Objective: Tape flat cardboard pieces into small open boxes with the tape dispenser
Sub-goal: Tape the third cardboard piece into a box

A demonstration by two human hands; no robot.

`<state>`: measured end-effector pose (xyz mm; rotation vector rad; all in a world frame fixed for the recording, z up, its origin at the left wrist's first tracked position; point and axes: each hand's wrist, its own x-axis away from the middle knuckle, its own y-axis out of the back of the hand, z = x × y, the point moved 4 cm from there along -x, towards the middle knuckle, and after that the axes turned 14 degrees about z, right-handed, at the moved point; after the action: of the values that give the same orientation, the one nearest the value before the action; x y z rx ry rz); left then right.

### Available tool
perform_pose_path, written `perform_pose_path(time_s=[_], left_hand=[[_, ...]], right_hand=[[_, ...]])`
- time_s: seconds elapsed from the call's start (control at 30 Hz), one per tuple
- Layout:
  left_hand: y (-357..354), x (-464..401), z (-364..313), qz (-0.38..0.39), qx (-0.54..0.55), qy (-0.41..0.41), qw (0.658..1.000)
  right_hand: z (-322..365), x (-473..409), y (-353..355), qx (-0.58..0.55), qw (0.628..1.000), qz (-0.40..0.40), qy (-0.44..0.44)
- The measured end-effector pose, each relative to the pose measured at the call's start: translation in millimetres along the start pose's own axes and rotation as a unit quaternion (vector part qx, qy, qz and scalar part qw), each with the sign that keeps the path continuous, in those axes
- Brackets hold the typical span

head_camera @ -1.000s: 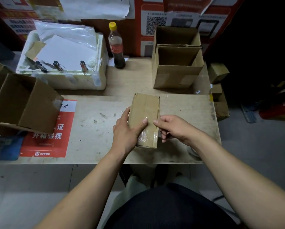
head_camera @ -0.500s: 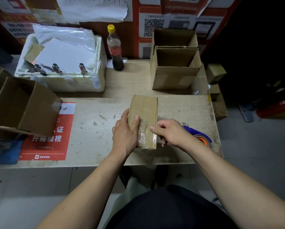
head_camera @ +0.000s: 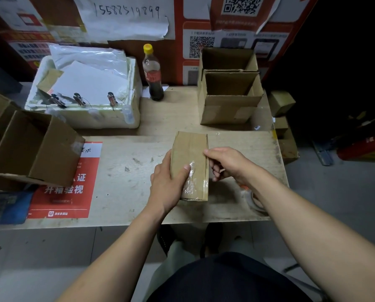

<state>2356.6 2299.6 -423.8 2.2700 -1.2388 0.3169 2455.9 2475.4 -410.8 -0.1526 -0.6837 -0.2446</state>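
While left hand (head_camera: 167,182) holds flat cardboard piece (head_camera: 191,164) (taped), grip closed; right hand (head_camera: 225,164) pinches its edge.

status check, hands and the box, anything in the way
Left hand grips the cardboard box, thumb on the clear tape. Right hand at its right edge, fingers curled. Tape dispenser half hidden under right forearm. Nothing blocking.

I read handwritten "1588519899" on the white paper sheet (head_camera: 125,17) taped to the wall, white "开箱验视" on the red poster (head_camera: 64,182) lying on the worktop (head_camera: 125,166), and QR codes, undecodable, on the wall notices (head_camera: 201,45).
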Motion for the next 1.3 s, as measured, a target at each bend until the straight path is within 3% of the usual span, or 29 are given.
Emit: perform_pose_path(time_s=[0.2,0.33,0.37,0.43,0.53,0.63,0.77,0.93,1.1,1.2,1.3], left_hand=[[-0.7,0.9,-1.1,-0.005,0.002,0.005,1.0],[-1.4,2.2,-2.5,-0.006,-0.004,0.006,1.0],[-1.6,2.7,-3.1,-0.007,-0.004,0.006,1.0],[-3.1,3.5,-3.8,-0.011,-0.001,0.009,1.0],[-6.8,3.8,-7.8,-0.019,0.005,0.007,1.0],[-9.6,5.4,-14.0,-0.025,0.006,0.009,1.0],[-10.3,9.7,-15.4,-0.028,0.023,0.01,0.999],[-12.8,24.1,-19.3,-0.052,0.042,0.026,0.997],[-10.9,34.6,-31.5,-0.075,-0.004,0.073,0.994],[-9.5,39.4,-44.1,-0.106,-0.101,0.087,0.985],[-6.5,49.6,-73.0,-0.17,-0.189,0.013,0.967]], right_hand=[[3.5,-0.7,1.3,0.042,0.997,-0.014,0.068],[-15.1,16.0,26.8,0.109,0.993,-0.027,0.039],[-23.5,21.9,39.3,0.2,0.978,-0.063,0.019],[-44.2,31.8,60.9,0.41,0.904,-0.112,-0.051],[-83.9,42.0,85.2,0.521,0.814,-0.114,-0.229],[-110.7,48.1,100.3,0.512,0.788,-0.111,-0.323],[-115.3,45.6,115.2,0.559,0.78,-0.127,-0.253],[-106.8,42.0,128.6,0.518,0.828,-0.076,-0.202],[-113.9,36.3,117.7,0.521,0.834,-0.062,-0.168],[-100.2,46.0,108.8,0.409,0.901,-0.078,-0.119],[-67.0,68.6,96.0,0.272,0.957,-0.094,-0.02]])
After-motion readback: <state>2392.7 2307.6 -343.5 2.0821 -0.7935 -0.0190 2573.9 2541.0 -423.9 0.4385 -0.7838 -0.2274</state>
